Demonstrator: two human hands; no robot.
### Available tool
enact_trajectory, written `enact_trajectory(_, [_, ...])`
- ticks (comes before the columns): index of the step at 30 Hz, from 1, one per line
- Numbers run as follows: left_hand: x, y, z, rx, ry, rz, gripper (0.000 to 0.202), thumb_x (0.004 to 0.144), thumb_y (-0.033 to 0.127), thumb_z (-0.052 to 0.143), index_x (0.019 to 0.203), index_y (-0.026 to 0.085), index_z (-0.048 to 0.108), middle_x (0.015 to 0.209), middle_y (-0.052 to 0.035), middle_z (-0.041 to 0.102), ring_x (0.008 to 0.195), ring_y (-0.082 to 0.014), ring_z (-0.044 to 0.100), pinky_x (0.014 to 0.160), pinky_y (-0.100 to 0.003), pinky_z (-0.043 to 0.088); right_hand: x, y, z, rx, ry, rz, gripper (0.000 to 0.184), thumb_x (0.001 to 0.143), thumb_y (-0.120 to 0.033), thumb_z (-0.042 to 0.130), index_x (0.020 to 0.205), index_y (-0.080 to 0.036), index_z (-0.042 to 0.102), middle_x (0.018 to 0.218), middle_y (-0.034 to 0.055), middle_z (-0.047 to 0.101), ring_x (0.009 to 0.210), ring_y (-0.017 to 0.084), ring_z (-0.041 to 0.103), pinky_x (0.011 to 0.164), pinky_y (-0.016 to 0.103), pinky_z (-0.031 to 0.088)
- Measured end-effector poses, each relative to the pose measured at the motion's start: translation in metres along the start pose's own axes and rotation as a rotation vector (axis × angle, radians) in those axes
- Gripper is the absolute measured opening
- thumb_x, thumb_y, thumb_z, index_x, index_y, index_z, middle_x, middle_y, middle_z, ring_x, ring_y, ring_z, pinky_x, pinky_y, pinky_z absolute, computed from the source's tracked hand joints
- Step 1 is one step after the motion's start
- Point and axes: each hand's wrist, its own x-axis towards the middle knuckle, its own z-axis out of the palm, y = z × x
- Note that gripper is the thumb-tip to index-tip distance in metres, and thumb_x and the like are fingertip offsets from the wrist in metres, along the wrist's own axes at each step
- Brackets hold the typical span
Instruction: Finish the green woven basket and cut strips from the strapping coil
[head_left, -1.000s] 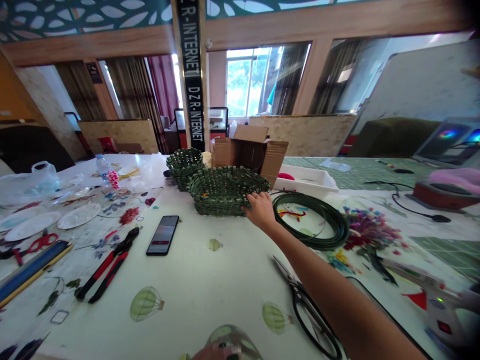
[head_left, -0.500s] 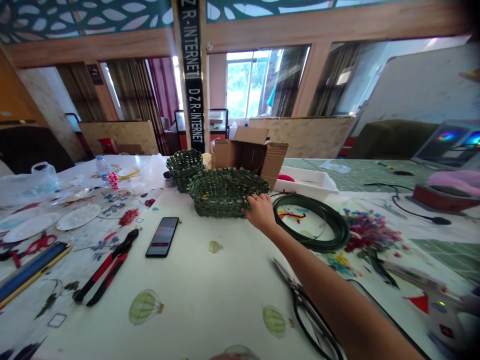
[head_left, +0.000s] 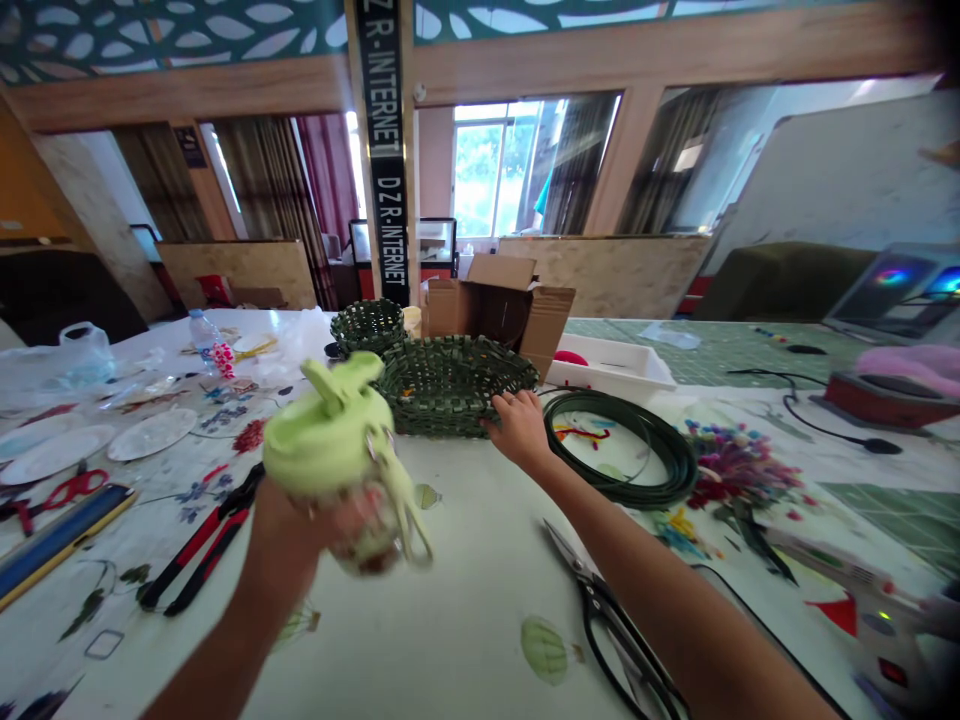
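Hands are working apart on my feed: the left hand (head_left: 289, 525) is closed around a green-lidded bottle (head_left: 330, 425), lifting it above the tabletop, while the right hand (head_left: 521, 430) is lying open, its fingers (head_left: 504, 405) touching the near edge of a wide woven green basket (head_left: 450, 395). That basket is sitting on the white printed tablecloth (head_left: 457, 610), and from here its sides look woven up to the rim, though I can't tell whether the rim is finished. A smaller woven basket (head_left: 367, 325) is standing at its 10 o'clock, and a cardboard box (head_left: 495, 305) is at 1 o'clock. Remaining material seems to be lying at 4 o'clock as a coil of green strip (head_left: 679, 470), with black-handled scissors (head_left: 600, 610) at 5 o'clock and red-and-black pliers (head_left: 202, 545) at 8 o'clock.
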Motion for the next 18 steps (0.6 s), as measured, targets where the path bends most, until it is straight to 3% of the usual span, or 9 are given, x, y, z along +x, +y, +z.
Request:
enact_trajectory(4, [0.091, 0.006, -0.010, -0.108, 0.136, 0.185, 0.051, 0.054, 0.024, 0.078, 0.100, 0.013, 0.060, 0.088, -0.0037, 0.067, 0.076, -0.0181, 0.063, 0.072, -0.032, 0.054, 0.000, 0.003, 0.001, 0.015, 0.027, -0.032, 0.022, 0.080, -0.039, 0.057, 0.082, -0.017, 0.058, 0.084, 0.0073, 0.060, 0.084, 0.024, 0.045, 0.083, 0.035, 0.026])
enact_trajectory(7, [0.153, -0.014, -0.027, 0.060, 0.336, 0.333, 0.063, 0.051, 0.024, 0.080, 0.108, 0.012, 0.054, 0.098, -0.0046, 0.064, 0.086, -0.0178, 0.062, 0.074, -0.029, 0.053, 0.001, 0.006, 0.004, 0.032, 0.050, -0.053, 0.028, 0.084, -0.044, 0.052, 0.079, -0.017, 0.057, 0.081, 0.0067, 0.059, 0.082, 0.023, 0.045, 0.081, 0.034, 0.026])
enact_trajectory(9, [0.185, -0.035, -0.039, 0.214, 0.515, 0.295, 0.071, 0.050, 0.026, 0.080, 0.113, 0.012, 0.049, 0.103, -0.0054, 0.063, 0.090, -0.0180, 0.061, 0.074, -0.028, 0.052, 0.003, 0.009, 0.008, 0.041, 0.067, -0.060, 0.031, 0.085, -0.047, 0.049, 0.077, -0.017, 0.057, 0.079, 0.0065, 0.059, 0.080, 0.023, 0.044, 0.080, 0.034, 0.027])
enact_trajectory(12, [0.218, -0.068, -0.052, 0.393, 0.630, 0.203, 0.074, 0.046, 0.030, 0.082, 0.110, 0.012, 0.050, 0.102, -0.0067, 0.063, 0.090, -0.0204, 0.061, 0.075, -0.031, 0.052, 0.006, 0.013, 0.014, 0.052, 0.114, -0.077, 0.034, 0.086, -0.049, 0.047, 0.074, -0.017, 0.056, 0.074, 0.0062, 0.058, 0.078, 0.023, 0.044, 0.078, 0.035, 0.028])
enact_trajectory(18, [0.260, -0.136, -0.055, 0.580, 0.573, 0.066, 0.069, 0.044, 0.040, 0.080, 0.102, 0.011, 0.055, 0.100, -0.0111, 0.065, 0.090, -0.0275, 0.062, 0.076, -0.039, 0.050, 0.007, 0.022, 0.027, 0.101, 0.195, -0.112, 0.032, 0.084, -0.047, 0.052, 0.069, -0.019, 0.055, 0.070, 0.0046, 0.056, 0.074, 0.021, 0.044, 0.078, 0.036, 0.030])
